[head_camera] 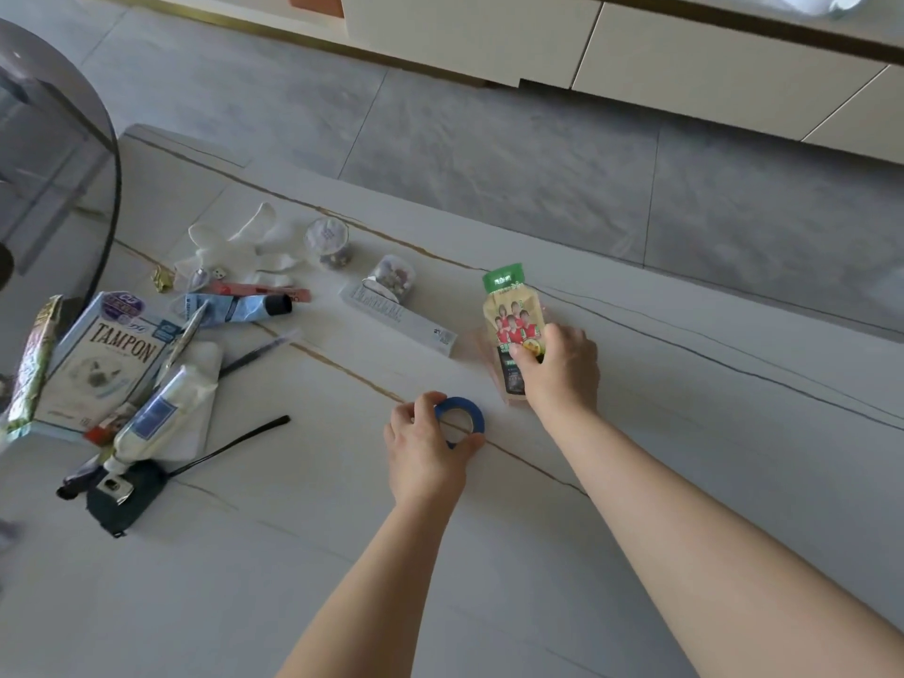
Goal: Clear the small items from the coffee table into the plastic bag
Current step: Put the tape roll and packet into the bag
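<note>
Both forearms are bare from the lower edge of the picture up to the wrists, with no sleeve showing. The left hand (424, 452) and the right hand (562, 369) wear nothing: no ring, watch, bracelet or glove. The visible nails are short and unpainted.

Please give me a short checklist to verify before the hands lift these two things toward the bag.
1. Left hand grips tape roll: ok.
2. Right hand holds pouch: ok, fingers curl over its lower part.
3. Plastic bag in view: not ok, none seen.
4. Both things lifted off the table: cannot tell.
5. Other items left to clear: not ok, the white box and others remain.
</note>
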Motion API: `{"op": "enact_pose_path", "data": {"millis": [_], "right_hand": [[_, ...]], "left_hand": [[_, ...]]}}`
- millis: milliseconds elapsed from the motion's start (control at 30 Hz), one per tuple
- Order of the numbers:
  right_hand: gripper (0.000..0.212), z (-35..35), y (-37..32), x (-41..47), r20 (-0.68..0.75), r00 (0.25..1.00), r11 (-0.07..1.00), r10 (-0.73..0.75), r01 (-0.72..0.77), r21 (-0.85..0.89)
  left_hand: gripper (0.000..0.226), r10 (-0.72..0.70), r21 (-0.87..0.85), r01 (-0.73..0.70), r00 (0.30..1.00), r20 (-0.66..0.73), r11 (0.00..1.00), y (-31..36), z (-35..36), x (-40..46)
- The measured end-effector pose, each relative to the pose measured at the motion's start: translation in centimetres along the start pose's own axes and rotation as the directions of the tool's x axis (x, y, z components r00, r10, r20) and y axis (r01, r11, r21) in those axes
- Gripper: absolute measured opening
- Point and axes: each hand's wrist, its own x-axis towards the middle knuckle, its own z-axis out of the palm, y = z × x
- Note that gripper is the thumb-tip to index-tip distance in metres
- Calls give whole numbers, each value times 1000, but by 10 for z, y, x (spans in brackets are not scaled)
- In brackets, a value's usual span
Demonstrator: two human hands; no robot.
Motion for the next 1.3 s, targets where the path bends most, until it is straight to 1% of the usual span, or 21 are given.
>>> {"op": "enact_pose_path", "data": {"millis": [67, 167, 233, 267, 367, 433, 500, 533, 600, 667, 700, 767, 833, 900, 1000, 1133, 1200, 1300], "right_hand": [[34, -2, 7, -5, -23, 995, 994, 97, -96, 47], [28, 8, 18, -7, 33, 971, 953, 237, -239, 187], [24, 16, 21, -10, 70, 952, 903, 298, -305, 303], [22, 19, 21, -12, 77, 948, 889, 309, -317, 331], [19, 22, 21, -19, 78, 950, 891, 303, -312, 331], [26, 18, 20, -25, 81, 947, 893, 310, -320, 317], [34, 9, 22, -31, 101, 944, 889, 314, -330, 317], [35, 5, 23, -33, 120, 948, 896, 294, -317, 311], [26, -2, 26, -39, 162, 963, 928, 217, -255, 270], [19, -12, 28, -48, 209, 967, 947, 147, -199, 253], [19, -17, 28, -54, 235, 964, 947, 120, -183, 265], [20, -28, 25, -68, 283, 956, 945, 71, -155, 287], [22, -40, 18, -85, 319, 948, 948, 21, -120, 295], [22, -52, 9, -105, 362, 932, 949, -13, -103, 300], [22, -74, -9, -136, 416, 907, 946, -58, -83, 313], [25, -105, -38, -182, 473, 870, 948, -138, -22, 317], [21, -123, -52, -209, 497, 842, 939, -210, 33, 341], [13, -148, -73, -257, 535, 783, 921, -316, 118, 372]], "left_hand": [[58, -37, -8, 37, 999, -10, 999, 2, 1, -3], [57, -56, -7, 56, 998, -21, 998, 4, 2, -5], [58, -49, -5, 49, 998, -30, 999, 4, 2, -4], [58, -45, 0, 45, 998, -34, 999, 3, 2, -3], [58, -55, 19, 56, 998, -36, 998, 4, 4, -4], [59, -82, 23, 83, 996, -45, 996, 6, 4, -7], [61, -140, -2, 140, 989, -42, 990, 7, 3, -13], [62, -180, -48, 179, 983, -21, 983, 6, 1, -16], [65, -244, -167, 251, 968, 65, 953, 0, -2, -23], [60, -276, -271, 310, 948, 159, 911, -7, -7, -33], [53, -293, -338, 343, 937, 190, 877, -10, -12, -40], [45, -344, -476, 429, 903, 258, 768, -14, -26, -56], [46, -391, -545, 499, 867, 309, 674, -18, -44, -74], [47, -415, -579, 534, 845, 337, 616, -22, -65, -94], [40, -437, -617, 540, 838, 328, 573, -23, -104, -132], [31, -488, -682, 509, 837, 249, 525, -21, -161, -192], [26, -519, -733, 487, 828, 214, 474, -21, -189, -225], [23, -581, -817, 451, 793, 183, 360, -28, -229, -278]]}}
